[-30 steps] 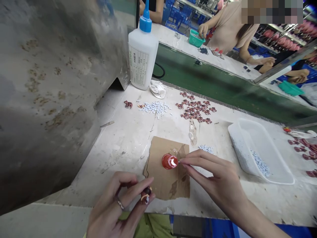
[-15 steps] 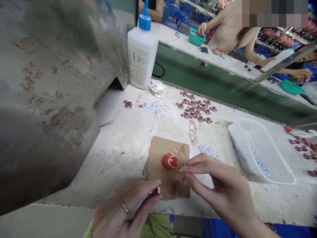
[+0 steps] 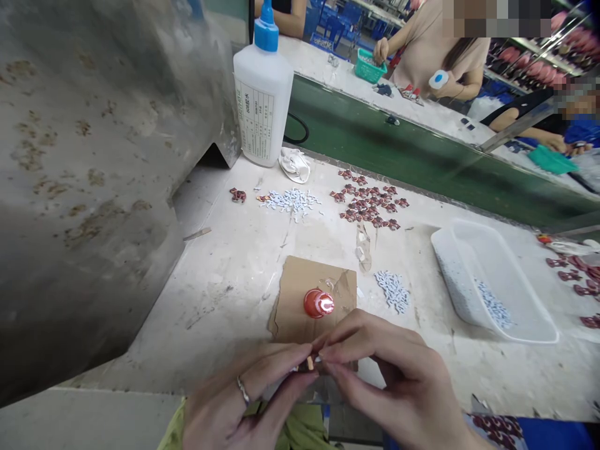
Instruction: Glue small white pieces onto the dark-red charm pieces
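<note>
My left hand, with a ring on one finger, pinches a small dark and orange piece between thumb and fingertips. Close against it, my right hand holds a tiny pale piece in its fingertips. Just beyond the hands, a small jar of red liquid stands on a cardboard sheet. Light blue bits form one pile right of the cardboard and another farther back. Several brown-red figures lie in a group at the back of the table.
A white glue bottle stands at the back beside a crumpled white item. Large metal housing fills the left side. A clear plastic tub with blue bits sits at right. People work across the green divider.
My right hand has moved left and down from beside the jar, and its fingertips now meet those of my left hand. Across the divider, a person's hand has moved with a bottle.
</note>
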